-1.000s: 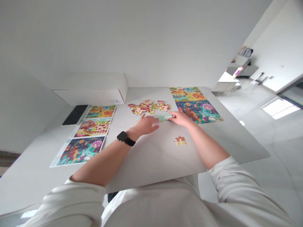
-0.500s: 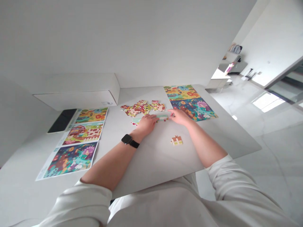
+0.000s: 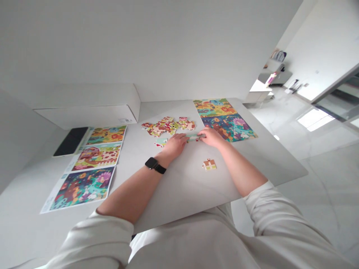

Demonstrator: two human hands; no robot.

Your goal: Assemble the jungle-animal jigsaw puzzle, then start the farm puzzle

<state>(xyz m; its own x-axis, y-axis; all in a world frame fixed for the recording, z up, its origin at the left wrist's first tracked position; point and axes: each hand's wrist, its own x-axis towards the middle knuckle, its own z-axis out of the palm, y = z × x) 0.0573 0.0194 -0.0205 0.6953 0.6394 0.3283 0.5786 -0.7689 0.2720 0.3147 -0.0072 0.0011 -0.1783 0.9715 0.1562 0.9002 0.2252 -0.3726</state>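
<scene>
A pale green strip of joined jigsaw pieces point(image 3: 193, 138) lies on the table between my hands. My left hand point(image 3: 177, 145), with a black watch on its wrist, covers the strip's middle, fingers bent down onto it. At the strip's right end, my right hand point(image 3: 210, 137) grips the edge with thumb and fingers drawn together. The strip's left end point(image 3: 160, 142), with a red bit on it, pokes out past my left hand. Just beyond lies a heap of loose jigsaw pieces point(image 3: 162, 127). Closer to me is a separate brown and yellow jigsaw piece point(image 3: 209, 164).
Picture sheets point(image 3: 97, 157) lie at the left beside a black phone-like slab point(image 3: 71, 141). A white box point(image 3: 84, 116) stands against the wall behind. Another colourful picture sheet point(image 3: 221, 114) is at the back right, near the table's right edge.
My right hand has shifted slightly left and closed onto the strip's right end. My left hand has moved a little to the right, showing more of the strip's left end.
</scene>
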